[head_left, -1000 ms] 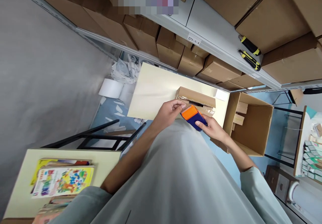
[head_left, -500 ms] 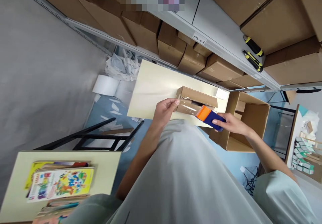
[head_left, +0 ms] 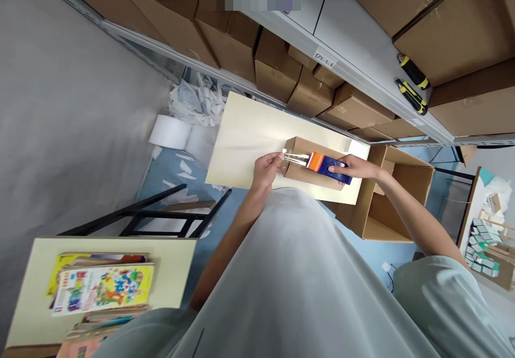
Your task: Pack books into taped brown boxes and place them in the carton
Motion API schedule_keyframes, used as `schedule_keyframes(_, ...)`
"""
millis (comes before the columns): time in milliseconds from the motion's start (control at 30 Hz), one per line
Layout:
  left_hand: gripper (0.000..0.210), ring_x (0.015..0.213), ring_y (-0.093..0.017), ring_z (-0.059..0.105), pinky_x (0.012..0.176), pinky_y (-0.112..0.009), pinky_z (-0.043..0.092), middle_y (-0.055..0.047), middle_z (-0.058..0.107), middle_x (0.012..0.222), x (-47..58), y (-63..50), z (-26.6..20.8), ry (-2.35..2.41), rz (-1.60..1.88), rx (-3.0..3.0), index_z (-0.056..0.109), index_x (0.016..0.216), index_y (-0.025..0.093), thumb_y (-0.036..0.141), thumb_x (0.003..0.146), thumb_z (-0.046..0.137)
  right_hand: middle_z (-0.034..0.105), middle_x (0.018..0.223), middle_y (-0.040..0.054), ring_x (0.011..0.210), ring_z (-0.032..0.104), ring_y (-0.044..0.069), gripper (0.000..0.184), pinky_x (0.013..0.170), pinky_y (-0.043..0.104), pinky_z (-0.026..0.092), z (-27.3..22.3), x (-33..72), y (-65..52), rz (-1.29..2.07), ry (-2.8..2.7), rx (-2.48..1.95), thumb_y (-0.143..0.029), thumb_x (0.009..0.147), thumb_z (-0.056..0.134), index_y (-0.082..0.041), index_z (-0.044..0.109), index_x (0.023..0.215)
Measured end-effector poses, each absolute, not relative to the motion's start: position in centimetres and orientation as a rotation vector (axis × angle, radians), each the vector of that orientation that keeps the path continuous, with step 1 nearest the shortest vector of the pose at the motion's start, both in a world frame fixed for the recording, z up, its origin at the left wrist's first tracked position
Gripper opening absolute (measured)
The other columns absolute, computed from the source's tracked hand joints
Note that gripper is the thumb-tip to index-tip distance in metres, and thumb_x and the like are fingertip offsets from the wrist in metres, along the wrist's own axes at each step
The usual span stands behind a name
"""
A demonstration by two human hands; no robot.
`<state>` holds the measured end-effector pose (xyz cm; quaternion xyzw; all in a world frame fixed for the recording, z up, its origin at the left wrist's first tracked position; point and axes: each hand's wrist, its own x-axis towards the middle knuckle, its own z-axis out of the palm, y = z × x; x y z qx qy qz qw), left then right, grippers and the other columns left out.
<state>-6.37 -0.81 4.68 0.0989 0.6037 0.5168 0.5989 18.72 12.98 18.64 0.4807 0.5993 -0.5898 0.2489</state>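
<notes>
A small cardboard box [head_left: 322,176] lies on the cream tabletop in front of me. Over it, my right hand [head_left: 354,168] grips a blue and orange tape dispenser [head_left: 330,168], its toothed edge facing left. A shiny strip of clear tape [head_left: 296,158] stretches from the dispenser to the box's left end. There my left hand [head_left: 266,171] pinches the tape's end between thumb and fingertips. Whether those fingers also press on the cardboard I cannot tell.
A large open carton [head_left: 398,191] stands right of the table [head_left: 241,143]. Shelves with brown boxes run behind; two yellow-black utility knives [head_left: 412,96] lie on one. Picture books [head_left: 102,289] are stacked on a lower-left table. White rolls [head_left: 171,131] stand by the wall.
My right hand has brought the dispenser up and slightly left, over the box's top. The tape now shows as a taut strip between both hands. My left hand has barely shifted.
</notes>
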Motion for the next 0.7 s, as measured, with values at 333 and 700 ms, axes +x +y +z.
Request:
schedule_keyframes(333, 0.042, 0.078, -0.016, 0.067, 0.078, -0.033, 0.060, -0.005, 0.077, 0.088, -5.8, -1.1, 0.5, 1.526, 1.151, 0.182, 0.076, 0.085, 0.017, 0.056, 0.070, 0.082, 0.079, 0.075, 0.0062, 0.068, 0.072, 0.019, 0.075, 0.070, 0.029, 0.056, 15.3, 18.2, 13.2, -1.534, 1.711, 1.258, -0.093, 0.081, 0.067, -0.018, 0.072, 0.080)
schedule_keyframes(700, 0.036, 0.097, -0.022, 0.074, 0.095, -0.035, 0.057, -0.010, 0.079, 0.099, -3.1, -0.3, -4.3, 1.587, 1.158, 0.394, 0.077, 0.095, 0.017, 0.051, 0.085, 0.074, 0.076, 0.069, 0.0048, 0.063, 0.068, 0.017, 0.075, 0.064, 0.027, 0.050, 14.5, 17.7, 13.4, -1.430, 1.764, 1.267, -0.094, 0.082, 0.063, -0.020, 0.067, 0.075)
